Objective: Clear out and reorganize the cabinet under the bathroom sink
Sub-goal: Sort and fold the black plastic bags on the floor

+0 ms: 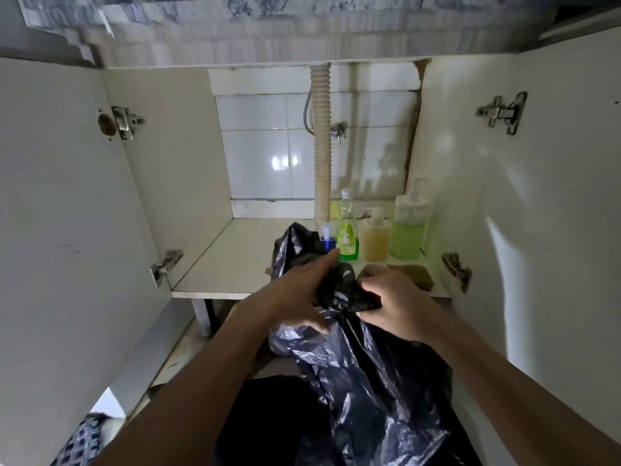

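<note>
- Black plastic garbage bag [363, 375] is hanging below both fists, light, limp, slippery; bunched neck looks best for holding.
- Left hand [295, 290] and right hand [393, 297] are clutching that neck.
- Beyond the fingertips, a green dish-soap bottle [347, 227] is standing on the cabinet shelf [228, 260].

bottles [373, 230] on cabinet floor [228, 260] right, behind bag [363, 364]; pipe [322, 146] behind.
</note>
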Action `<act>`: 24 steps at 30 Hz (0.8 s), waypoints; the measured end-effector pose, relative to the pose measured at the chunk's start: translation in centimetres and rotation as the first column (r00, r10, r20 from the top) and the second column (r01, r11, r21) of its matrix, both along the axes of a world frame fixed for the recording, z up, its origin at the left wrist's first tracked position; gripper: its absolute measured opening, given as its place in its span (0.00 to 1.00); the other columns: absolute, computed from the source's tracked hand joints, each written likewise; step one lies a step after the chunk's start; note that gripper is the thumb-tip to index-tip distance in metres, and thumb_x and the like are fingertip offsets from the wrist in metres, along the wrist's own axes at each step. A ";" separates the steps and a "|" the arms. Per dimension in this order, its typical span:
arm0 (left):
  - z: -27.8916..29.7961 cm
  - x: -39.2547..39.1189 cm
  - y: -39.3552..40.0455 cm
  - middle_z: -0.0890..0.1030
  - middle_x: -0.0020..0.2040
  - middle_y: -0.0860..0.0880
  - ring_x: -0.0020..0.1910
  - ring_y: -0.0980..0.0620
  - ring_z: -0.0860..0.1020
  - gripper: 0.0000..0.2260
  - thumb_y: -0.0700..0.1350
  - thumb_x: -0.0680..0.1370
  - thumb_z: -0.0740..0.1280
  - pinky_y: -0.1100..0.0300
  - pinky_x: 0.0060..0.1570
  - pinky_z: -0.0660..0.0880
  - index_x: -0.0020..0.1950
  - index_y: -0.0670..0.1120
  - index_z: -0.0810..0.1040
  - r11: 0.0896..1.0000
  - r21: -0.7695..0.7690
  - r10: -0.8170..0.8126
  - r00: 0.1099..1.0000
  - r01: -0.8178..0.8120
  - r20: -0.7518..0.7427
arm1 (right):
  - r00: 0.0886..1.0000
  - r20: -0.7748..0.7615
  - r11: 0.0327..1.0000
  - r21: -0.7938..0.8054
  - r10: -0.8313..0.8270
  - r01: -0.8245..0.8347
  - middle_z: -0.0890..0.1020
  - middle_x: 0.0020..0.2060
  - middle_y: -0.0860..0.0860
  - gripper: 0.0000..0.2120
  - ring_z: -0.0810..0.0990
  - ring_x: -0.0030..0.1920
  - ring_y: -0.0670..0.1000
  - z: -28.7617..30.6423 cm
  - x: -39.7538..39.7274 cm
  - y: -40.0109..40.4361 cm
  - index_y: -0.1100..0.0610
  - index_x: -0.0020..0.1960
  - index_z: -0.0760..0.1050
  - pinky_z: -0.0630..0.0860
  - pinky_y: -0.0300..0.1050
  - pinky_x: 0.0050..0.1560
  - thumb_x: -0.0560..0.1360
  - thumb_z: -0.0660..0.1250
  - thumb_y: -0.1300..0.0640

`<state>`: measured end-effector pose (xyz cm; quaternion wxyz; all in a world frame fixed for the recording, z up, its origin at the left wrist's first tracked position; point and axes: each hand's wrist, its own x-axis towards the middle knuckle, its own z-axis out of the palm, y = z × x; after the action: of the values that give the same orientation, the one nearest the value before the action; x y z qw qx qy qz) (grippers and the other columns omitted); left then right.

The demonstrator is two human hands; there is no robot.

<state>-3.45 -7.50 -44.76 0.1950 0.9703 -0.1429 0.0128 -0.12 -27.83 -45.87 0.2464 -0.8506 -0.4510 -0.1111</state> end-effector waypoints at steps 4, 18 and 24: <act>-2.0 -0.2 -0.4 0.75 0.67 0.51 0.65 0.48 0.72 0.43 0.54 0.61 0.80 0.51 0.64 0.71 0.72 0.54 0.65 0.974 0.223 0.060 0.997 -0.049 -0.041 | 0.995 -0.031 0.982 -0.163 0.093 -0.096 0.80 0.42 0.48 0.05 0.78 0.39 0.48 -0.4 -1.3 0.0 0.58 0.43 0.79 0.75 0.43 0.40 0.68 0.69 0.64; -3.0 -2.8 -1.3 0.60 0.72 0.48 0.69 0.42 0.63 0.14 0.55 0.73 0.71 0.41 0.65 0.67 0.56 0.51 0.81 0.880 0.369 0.267 0.953 -0.300 0.140 | 0.706 -0.611 0.877 -0.480 -0.359 0.030 0.76 0.64 0.55 0.24 0.84 0.50 0.55 2.9 -2.1 -3.2 0.59 0.65 0.71 0.82 0.42 0.41 0.72 0.72 0.53; -1.9 -3.5 -1.7 0.60 0.71 0.48 0.67 0.43 0.66 0.12 0.53 0.73 0.71 0.41 0.62 0.72 0.55 0.51 0.81 0.877 0.334 0.282 0.933 -0.346 0.225 | 0.826 -0.513 0.876 -0.480 -0.232 -0.052 0.57 0.76 0.45 0.56 0.59 0.74 0.47 1.2 -1.3 -1.1 0.48 0.78 0.45 0.59 0.47 0.74 0.62 0.78 0.43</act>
<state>-6.98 -9.16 -46.62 -0.0077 0.9950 0.0008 0.0998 -1.43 -28.95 -44.65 0.1455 -0.9003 -0.3306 0.2427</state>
